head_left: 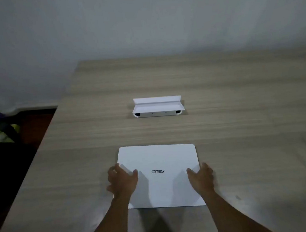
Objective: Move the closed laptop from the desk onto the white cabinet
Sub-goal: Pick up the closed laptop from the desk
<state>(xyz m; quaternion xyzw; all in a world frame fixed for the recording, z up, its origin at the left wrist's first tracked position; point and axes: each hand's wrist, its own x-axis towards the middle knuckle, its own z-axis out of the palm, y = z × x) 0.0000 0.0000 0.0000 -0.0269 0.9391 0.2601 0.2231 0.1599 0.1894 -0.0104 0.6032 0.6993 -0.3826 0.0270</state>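
Two bare hands, left hand (122, 181) and right hand (201, 176), clasp side edges of closed white rectangular laptop (160, 175), flat on pale wood-grain desk (241, 127). Lift not begun; white cabinet out of view.

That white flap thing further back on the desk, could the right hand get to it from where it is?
Probably yes. The right hand rests at the laptop edge, and only bare desk lies between it and the white flap box. It would have to let go and stretch forward.
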